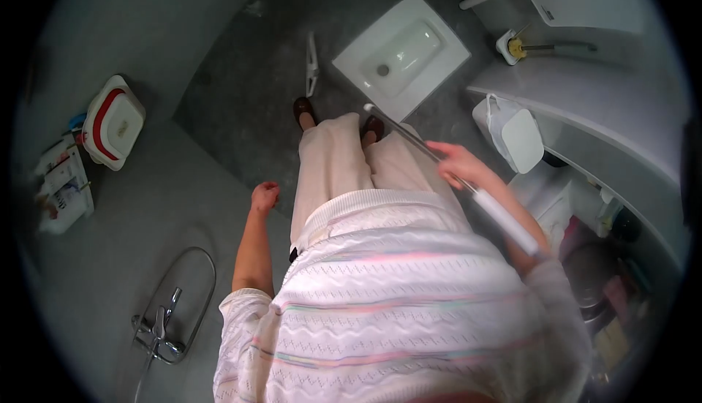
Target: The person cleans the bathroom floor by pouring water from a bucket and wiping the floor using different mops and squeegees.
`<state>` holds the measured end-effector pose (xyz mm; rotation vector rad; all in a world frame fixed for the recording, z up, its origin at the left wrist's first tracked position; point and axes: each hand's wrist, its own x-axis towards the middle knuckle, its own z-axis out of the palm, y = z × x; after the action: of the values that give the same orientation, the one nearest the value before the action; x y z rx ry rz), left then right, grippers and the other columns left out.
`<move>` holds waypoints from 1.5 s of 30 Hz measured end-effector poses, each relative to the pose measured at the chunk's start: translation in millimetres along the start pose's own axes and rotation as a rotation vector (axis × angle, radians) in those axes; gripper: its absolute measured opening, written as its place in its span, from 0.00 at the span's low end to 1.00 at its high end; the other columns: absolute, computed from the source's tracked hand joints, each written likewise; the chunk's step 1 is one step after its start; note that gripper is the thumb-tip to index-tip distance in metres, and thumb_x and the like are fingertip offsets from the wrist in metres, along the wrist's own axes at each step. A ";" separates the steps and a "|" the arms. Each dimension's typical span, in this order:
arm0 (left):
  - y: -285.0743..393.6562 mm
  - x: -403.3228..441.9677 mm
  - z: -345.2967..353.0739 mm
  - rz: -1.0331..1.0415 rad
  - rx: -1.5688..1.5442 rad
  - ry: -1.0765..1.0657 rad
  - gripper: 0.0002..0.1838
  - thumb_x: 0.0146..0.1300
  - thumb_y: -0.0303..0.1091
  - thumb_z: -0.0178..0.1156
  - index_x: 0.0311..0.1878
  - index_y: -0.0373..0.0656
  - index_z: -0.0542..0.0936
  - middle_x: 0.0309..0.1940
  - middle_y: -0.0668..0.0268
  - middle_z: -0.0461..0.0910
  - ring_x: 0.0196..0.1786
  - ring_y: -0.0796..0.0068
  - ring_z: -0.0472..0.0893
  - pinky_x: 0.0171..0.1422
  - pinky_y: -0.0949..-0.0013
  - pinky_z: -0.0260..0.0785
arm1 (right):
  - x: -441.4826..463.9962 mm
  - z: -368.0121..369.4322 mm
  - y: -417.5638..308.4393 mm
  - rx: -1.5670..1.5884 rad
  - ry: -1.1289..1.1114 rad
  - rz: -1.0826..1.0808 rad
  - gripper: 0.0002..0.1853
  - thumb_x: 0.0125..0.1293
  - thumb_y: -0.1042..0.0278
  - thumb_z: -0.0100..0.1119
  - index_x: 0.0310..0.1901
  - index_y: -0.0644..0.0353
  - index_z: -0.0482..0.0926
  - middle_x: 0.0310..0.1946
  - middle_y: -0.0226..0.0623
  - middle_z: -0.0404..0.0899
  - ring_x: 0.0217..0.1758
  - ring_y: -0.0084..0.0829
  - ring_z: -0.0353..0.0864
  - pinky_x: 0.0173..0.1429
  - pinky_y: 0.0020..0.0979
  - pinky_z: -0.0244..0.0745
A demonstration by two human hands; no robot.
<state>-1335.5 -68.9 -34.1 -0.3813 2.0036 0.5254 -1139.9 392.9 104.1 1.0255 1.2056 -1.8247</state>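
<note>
My right hand (458,167) is closed round a thin metal pole (417,139), one finger stretched along it. The pole has a white grip (506,221) that lies along my forearm, and a small white tip at its far end near my shoes. What kind of tool it is, I cannot tell. My left hand (265,195) hangs beside my trousers with its fingers curled in and nothing visible in it. On the dark floor ahead of my feet lies a narrow white frame-like piece (311,66), apart from the pole. A white squat toilet (398,99) is set in the floor to its right.
A shower mixer with a hose (159,328) is on the left wall. A white and red folding basin (115,125) hangs further up. At right, a white bin with a bag (521,140) stands beside a long counter (578,96), with various items below.
</note>
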 end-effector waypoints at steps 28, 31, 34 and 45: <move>123.3 15.3 -34.6 0.008 -0.101 0.072 0.12 0.47 0.32 0.56 0.36 0.41 0.79 0.24 0.67 0.77 0.23 0.76 0.76 0.28 0.73 0.67 | 205.8 46.4 -254.7 -0.493 -0.239 -0.115 0.04 0.41 0.79 0.51 0.22 0.70 0.71 0.12 0.35 0.70 0.08 0.26 0.68 0.13 0.27 0.61; 143.3 34.7 -69.8 -0.007 -0.320 0.053 0.11 0.46 0.29 0.53 0.35 0.40 0.78 0.20 0.69 0.74 0.21 0.78 0.72 0.23 0.75 0.63 | 228.7 9.3 -317.4 -0.467 -0.283 -0.114 0.07 0.42 0.79 0.51 0.26 0.70 0.72 0.11 0.32 0.68 0.08 0.22 0.67 0.12 0.25 0.59; 142.1 43.6 -107.1 -0.161 -0.461 -0.004 0.12 0.46 0.27 0.51 0.36 0.39 0.77 0.19 0.71 0.71 0.20 0.78 0.70 0.21 0.76 0.59 | 199.6 -32.4 -360.1 -0.387 -0.261 -0.043 0.16 0.44 0.78 0.50 0.39 0.70 0.73 0.10 0.29 0.66 0.07 0.18 0.64 0.11 0.21 0.58; 220.8 75.0 -165.1 -0.049 -0.123 -0.022 0.13 0.46 0.31 0.53 0.38 0.40 0.77 0.26 0.67 0.77 0.24 0.78 0.75 0.24 0.73 0.65 | 128.5 -92.2 -358.3 0.002 -0.022 -0.044 0.21 0.50 0.77 0.46 0.49 0.67 0.69 0.11 0.27 0.63 0.05 0.17 0.59 0.10 0.19 0.55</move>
<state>-1598.7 32.0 12.9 -0.4969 1.9406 0.6211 -1486.8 574.7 101.5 0.9849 1.2224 -1.8664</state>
